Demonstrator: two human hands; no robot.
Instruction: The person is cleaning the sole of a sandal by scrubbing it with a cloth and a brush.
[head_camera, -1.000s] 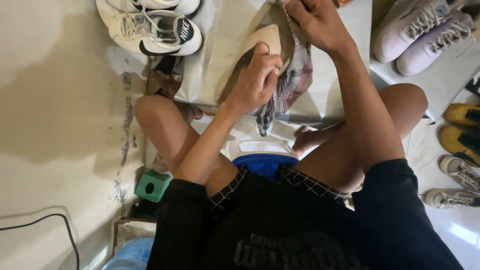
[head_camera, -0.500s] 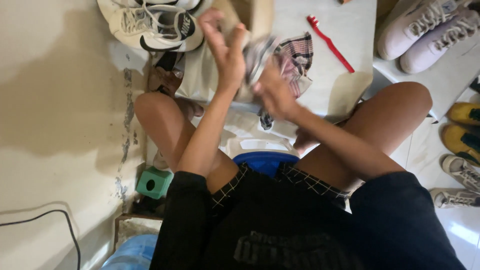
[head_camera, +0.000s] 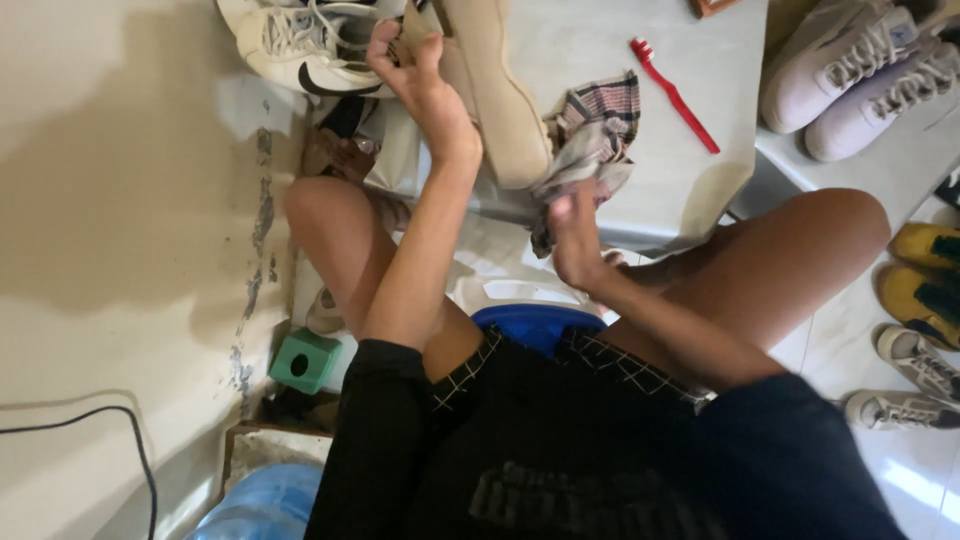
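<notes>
Table (head_camera: 640, 150) held everything: tan shoe (head_camera: 500, 110) stood on end near its front edge, my left hand (head_camera: 415, 75) clamped on its upper part, my right hand (head_camera: 575, 235) bunched around the plaid cloth (head_camera: 595, 135) just beside it. I judged steady bracing and short, firm wipes best. Red toothbrush (head_camera: 675, 95) lay apart.

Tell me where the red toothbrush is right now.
In the head view, the red toothbrush lies on the pale table top, upper right, just right of the plaid cloth and left of the pale sneakers.
</notes>
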